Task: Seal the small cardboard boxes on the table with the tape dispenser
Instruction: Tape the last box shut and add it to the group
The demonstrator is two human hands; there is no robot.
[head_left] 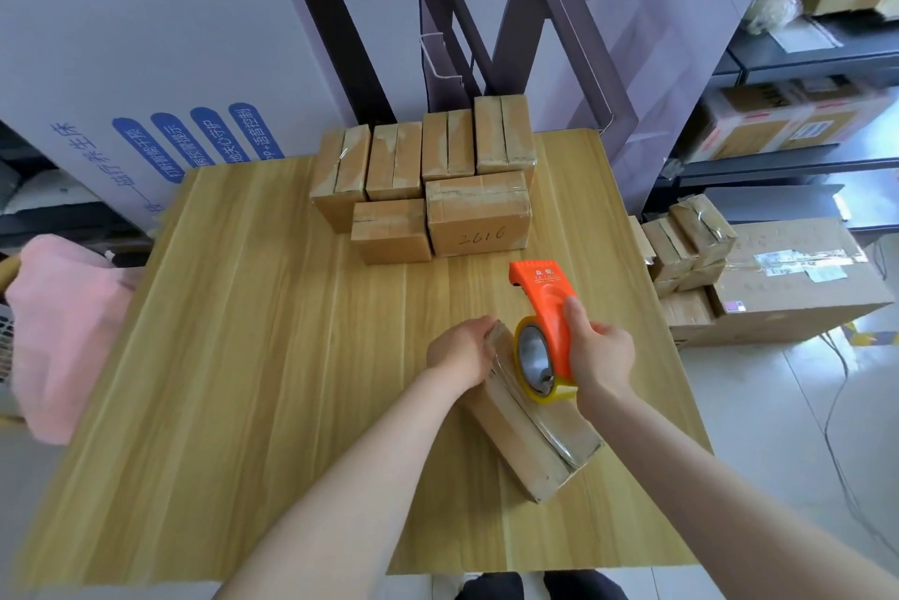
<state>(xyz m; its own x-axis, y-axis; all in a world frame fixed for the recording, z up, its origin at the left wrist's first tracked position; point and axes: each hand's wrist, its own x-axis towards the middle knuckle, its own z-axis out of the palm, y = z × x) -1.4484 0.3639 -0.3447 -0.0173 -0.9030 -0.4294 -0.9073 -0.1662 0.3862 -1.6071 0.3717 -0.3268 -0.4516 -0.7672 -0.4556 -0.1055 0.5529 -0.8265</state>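
1. Workspace. I see the table [194, 307] with a cluster of boxes [423, 181] at its far edge, most showing tape across their tops. They sit well apart from the work.

2. Left hand [462, 351]. Its fingers are curled over the far end of the box [525, 458], which lies slantwise on the near right part of the table. I would hold this grip firm and press down, so the box cannot slide when the roll is drawn.

3. Tape [547, 431]. A clear strip lies along the top seam from the near end up to the roll. I judge the seam mostly covered, with the far end left to do (the left hand hides that end, so I cannot confirm it).

4. Dispenser [545, 322]. It sits on the box's far half, roll down. I would keep it low and in line with the seam, carry it past the far edge and down the end face, then tilt it to cut.

5. Right hand [601, 356]. Its fingers wrap the orange body, thumb laid along the top. Steady tension here should prevent wrinkles; the left fingers should clear the path before the cutter arrives.
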